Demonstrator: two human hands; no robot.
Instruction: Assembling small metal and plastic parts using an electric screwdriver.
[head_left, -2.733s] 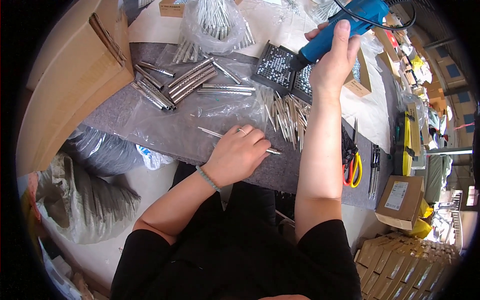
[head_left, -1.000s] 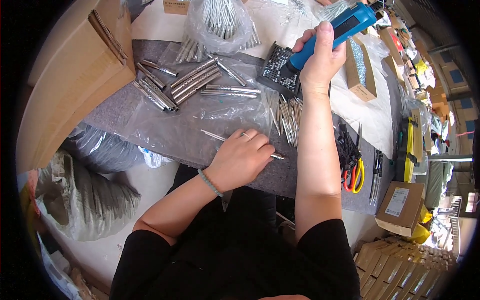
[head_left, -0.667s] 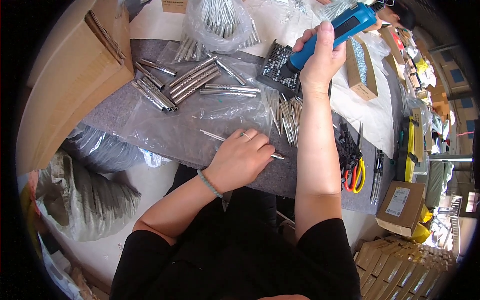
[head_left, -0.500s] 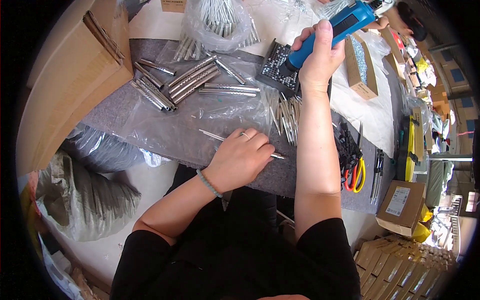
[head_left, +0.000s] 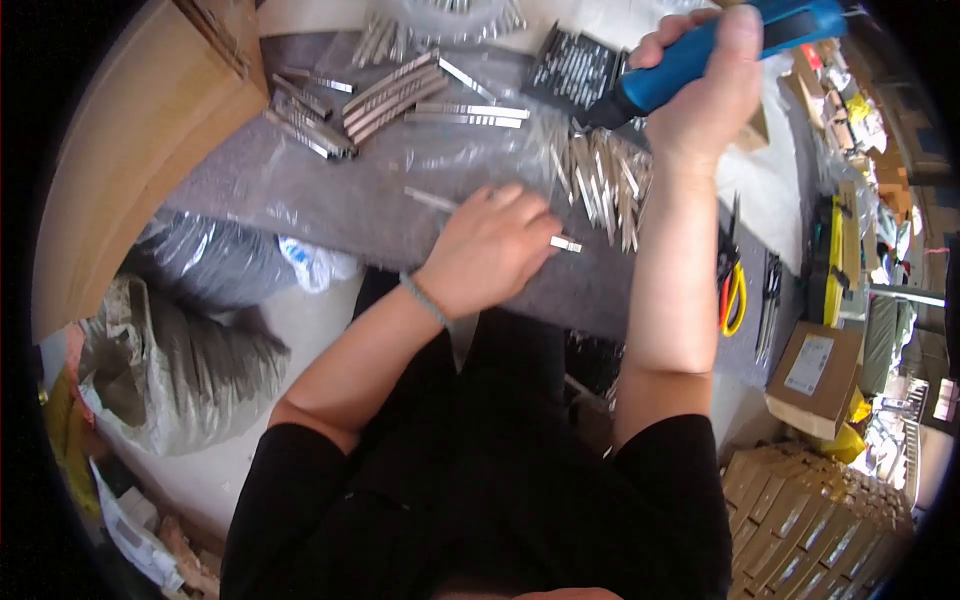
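My left hand is closed around a thin metal rod, low over the grey work mat. Its silvery end sticks out right of my fingers and a paler length shows on the left. My right hand grips a blue electric screwdriver, its dark nose pointing down and left. That nose is at the near edge of a black tray holding many small metal screws. Motion blur hides whether a screw sits on the tip. Slim metal rods lie in a pile just below the nose.
Perforated metal tubes lie on plastic film at the left. Behind them stands a bag of rods. A large cardboard box borders the left side. Scissors with red and yellow handles lie beside my right forearm, near a small carton.
My right hand has brought the screwdriver's nose from over the screws to the tray's near edge. The left hand keeps its rod. The whole view has shifted and blurred.
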